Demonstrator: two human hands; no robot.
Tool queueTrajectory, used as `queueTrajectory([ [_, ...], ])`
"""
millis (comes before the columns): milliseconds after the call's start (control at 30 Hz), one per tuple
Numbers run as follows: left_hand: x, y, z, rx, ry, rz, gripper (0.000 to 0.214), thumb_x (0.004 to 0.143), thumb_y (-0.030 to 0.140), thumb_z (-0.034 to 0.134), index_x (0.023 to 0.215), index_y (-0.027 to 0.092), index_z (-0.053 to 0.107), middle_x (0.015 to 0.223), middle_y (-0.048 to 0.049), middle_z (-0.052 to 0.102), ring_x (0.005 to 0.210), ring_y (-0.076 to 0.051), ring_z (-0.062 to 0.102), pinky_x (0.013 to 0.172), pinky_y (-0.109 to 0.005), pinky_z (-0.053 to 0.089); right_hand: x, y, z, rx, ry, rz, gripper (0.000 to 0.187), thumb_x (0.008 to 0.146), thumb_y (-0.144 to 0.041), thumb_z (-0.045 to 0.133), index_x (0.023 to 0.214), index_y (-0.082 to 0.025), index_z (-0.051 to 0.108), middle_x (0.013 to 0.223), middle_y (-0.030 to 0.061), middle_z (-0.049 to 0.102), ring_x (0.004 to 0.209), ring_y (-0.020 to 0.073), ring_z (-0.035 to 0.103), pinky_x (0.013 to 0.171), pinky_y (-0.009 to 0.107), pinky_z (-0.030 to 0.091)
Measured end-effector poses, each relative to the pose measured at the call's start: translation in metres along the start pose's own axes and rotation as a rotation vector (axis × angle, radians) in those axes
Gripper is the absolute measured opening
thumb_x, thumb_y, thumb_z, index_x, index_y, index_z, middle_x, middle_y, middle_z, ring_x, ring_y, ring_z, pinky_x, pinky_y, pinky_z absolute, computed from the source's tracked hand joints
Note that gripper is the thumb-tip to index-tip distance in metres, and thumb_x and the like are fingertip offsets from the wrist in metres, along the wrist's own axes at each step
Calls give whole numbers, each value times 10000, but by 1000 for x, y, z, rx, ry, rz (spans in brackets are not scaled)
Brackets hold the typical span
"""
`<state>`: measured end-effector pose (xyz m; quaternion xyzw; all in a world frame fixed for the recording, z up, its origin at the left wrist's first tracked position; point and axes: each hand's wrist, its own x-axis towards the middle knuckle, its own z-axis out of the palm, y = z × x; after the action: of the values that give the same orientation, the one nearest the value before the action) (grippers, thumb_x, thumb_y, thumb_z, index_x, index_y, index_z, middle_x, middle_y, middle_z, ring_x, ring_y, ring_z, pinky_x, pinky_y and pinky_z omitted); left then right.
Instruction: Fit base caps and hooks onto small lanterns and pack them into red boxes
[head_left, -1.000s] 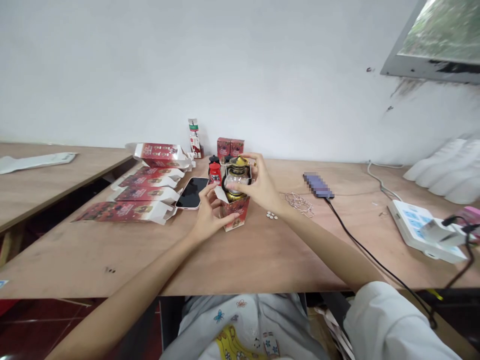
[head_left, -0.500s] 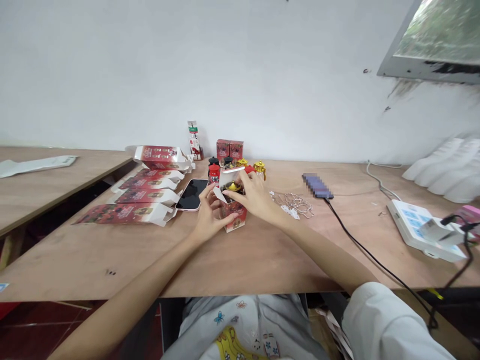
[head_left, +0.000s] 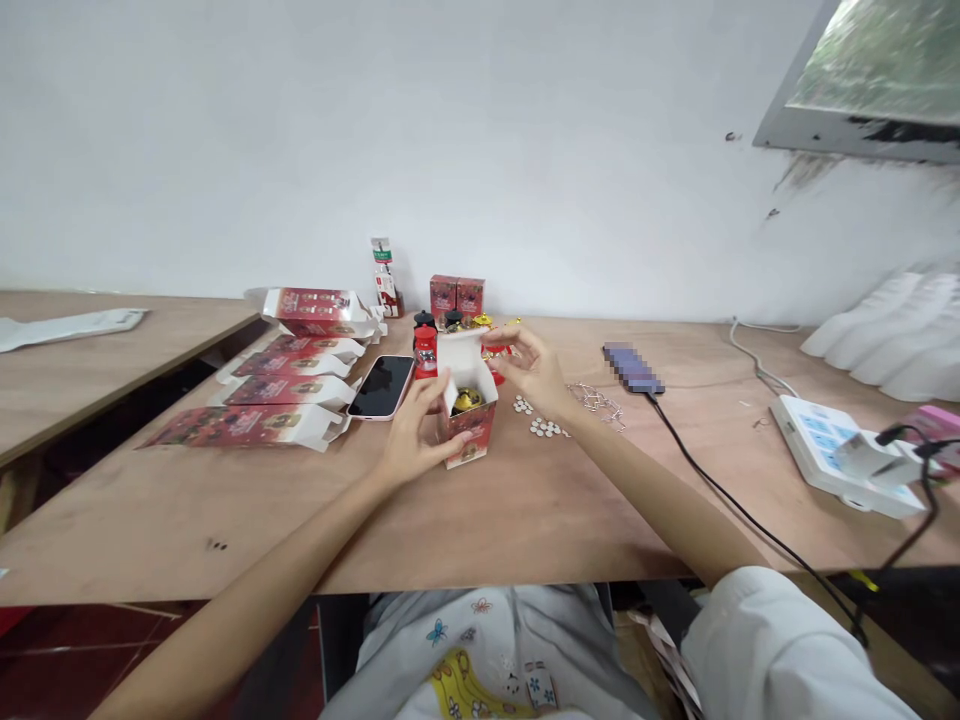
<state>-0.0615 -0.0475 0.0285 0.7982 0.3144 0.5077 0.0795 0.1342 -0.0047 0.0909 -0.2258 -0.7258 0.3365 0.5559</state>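
Left hand (head_left: 416, 435) grip clamped on box (head_left: 471, 442) — gold ornament (head_left: 466, 400) half hidden inside; right hand (head_left: 534, 372) grip by flap (head_left: 462, 350) — can't tell.

Inside the small red box (head_left: 469, 437) only the gold top of a lantern (head_left: 467, 400) shows; its body sits below the walls. The left grip (head_left: 412, 435) wraps the box's left side and hides that face. Just behind and right of the box, the right grip (head_left: 536, 368) masks part of the little lanterns (head_left: 482, 322) there, and whether it pinches the white flap (head_left: 461, 350) cannot be told. Further right of the box a dark slab (head_left: 632, 367) is pixelated. The white bits (head_left: 544, 428) just right of the box are too small to name. Far right of the box a pink thing (head_left: 943, 425) and a window frame (head_left: 840, 130) are cut by the edge
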Motion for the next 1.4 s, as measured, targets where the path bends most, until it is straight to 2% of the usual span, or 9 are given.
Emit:
queueTrajectory([
  [133,1,2,-2,66,-28,74,661,758,303,691,1361,265,423,1117,-76,477,1036,-204,516,856,-372,516,1,-1,7,-119,-41,-18,437,737,-332,698,1134,-280,523,1239,47,525,1062,192,533,773,315,539],
  [300,3,3,-3,22,-46,20,575,757,299,679,1290,254,469,1127,-86,469,1052,-216,507,780,-330,535,0,3,12,-214,-60,22,726,731,-290,713,1341,-299,318,1406,91,381,1074,193,553,880,371,521],
  [467,3,3,-1,-48,-73,-64,529,749,301,677,1237,241,483,1137,-81,485,1066,-232,524,835,-375,532,-2,-7,7,-38,-461,108,485,857,-248,533,1314,-259,371,1297,77,544,1142,186,564,936,392,503],
  [567,3,2,-1,-75,-62,-132,526,738,328,687,1211,220,485,1138,-82,508,1068,-249,542,865,-405,526,-2,-16,4,24,-579,59,422,866,-301,528,1276,-236,453,1341,67,522,1241,199,494,1000,410,457],
  [800,0,-5,3,-149,-46,-115,568,755,322,672,1236,238,384,1255,-97,461,1103,-247,562,884,-429,531,-1,-12,5,-7,-540,9,285,919,-410,486,1118,-277,641,1281,32,570,1250,161,479,1074,414,386],
  [933,1,-3,5,-242,11,-183,728,736,332,708,1275,288,221,1263,-100,462,1100,-232,584,887,-445,534,-2,-8,1,-106,-589,-4,278,931,-376,478,1163,-324,622,1365,18,500,1269,156,459,1074,432,383],
  [1100,3,1,4,-296,-64,-245,758,749,346,700,1325,268,214,1346,-145,421,1244,-268,483,946,-464,503,-10,-3,-4,-311,-630,-132,301,901,-372,531,1190,-332,607,1454,6,395,1346,183,362,1127,463,292],
  [1300,2,-7,4,-348,-215,-314,726,767,367,669,1373,243,288,1369,-135,456,1211,-279,521,943,-463,505,-32,11,-4,-424,-504,-79,612,801,-441,648,1359,-360,414,1530,44,220,1401,244,265,1117,497,300],
  [1400,3,-10,2,-312,-301,-324,761,753,390,678,1391,219,299,1351,-138,495,1147,-283,573,948,-478,495,-43,20,-2,-339,-452,24,939,704,-435,744,1457,-309,198,1486,122,296,1366,270,333,1066,480,383],
])
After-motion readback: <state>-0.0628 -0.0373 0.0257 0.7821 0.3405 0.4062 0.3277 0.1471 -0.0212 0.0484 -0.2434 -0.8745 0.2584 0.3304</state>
